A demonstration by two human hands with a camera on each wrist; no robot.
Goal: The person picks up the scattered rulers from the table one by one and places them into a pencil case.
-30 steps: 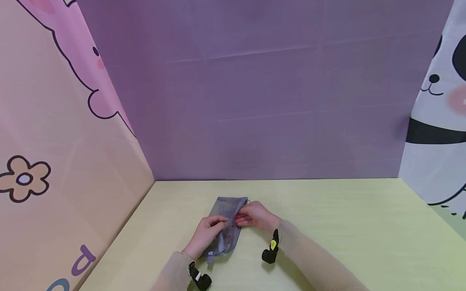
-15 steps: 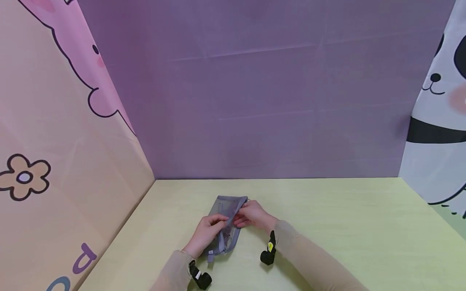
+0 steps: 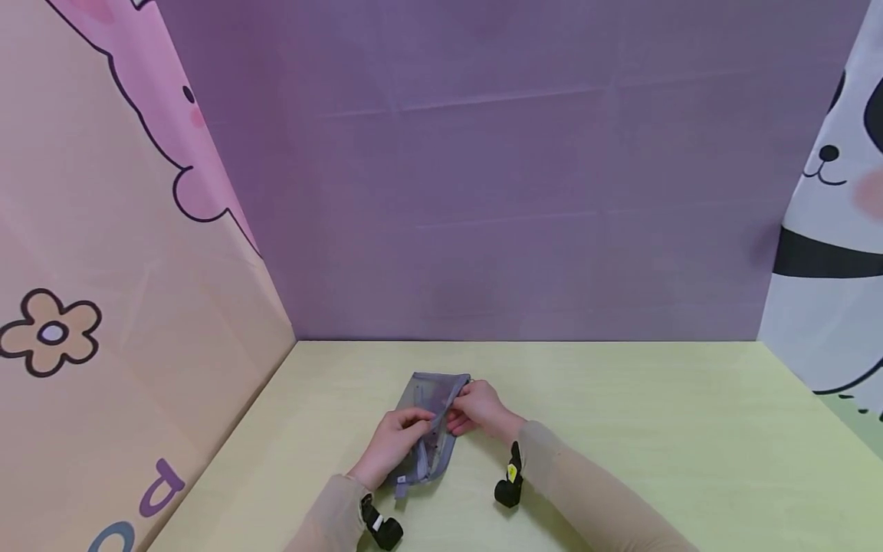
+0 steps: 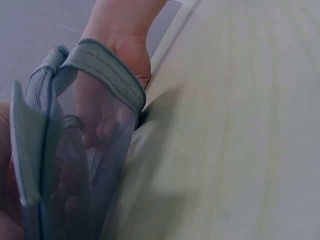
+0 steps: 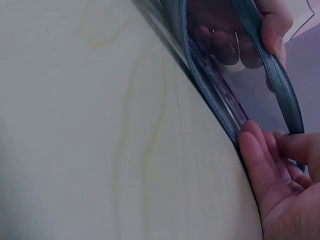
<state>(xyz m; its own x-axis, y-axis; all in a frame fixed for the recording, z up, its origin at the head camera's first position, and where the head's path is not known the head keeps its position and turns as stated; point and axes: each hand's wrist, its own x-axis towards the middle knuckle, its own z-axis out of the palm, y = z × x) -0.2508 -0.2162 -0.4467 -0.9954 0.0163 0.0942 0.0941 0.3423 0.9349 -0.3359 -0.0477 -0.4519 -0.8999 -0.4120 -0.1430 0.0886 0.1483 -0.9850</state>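
Note:
A grey-blue mesh zipper pouch (image 3: 433, 395) lies tilted on the table, its long mouth spread apart in the right wrist view. My left hand (image 3: 393, 446) pinches one zipper edge of that mouth and holds it up. At the mouth's far end, my right hand (image 3: 481, 408) grips the pouch's edge between thumb and fingers. Its fingertips (image 5: 250, 131) lie close to a clear, flat item with purple marks (image 5: 222, 87) inside the pouch. What kind of item this is cannot be made out. Mesh and fingers hide part of it.
The pale yellow table (image 3: 641, 429) extends around both hands. A purple cloth wall (image 3: 455, 192) rises along its back edge, with printed cloth walls at left and right. Each wrist wears a small black camera (image 3: 508, 491). A fabric tab (image 3: 401, 491) hangs from the pouch's near end.
Little has moved. My right hand has shifted slightly along the pouch's edge, and fewer dark dots show through the mesh. The left hand keeps its hold. The head view has shifted a little.

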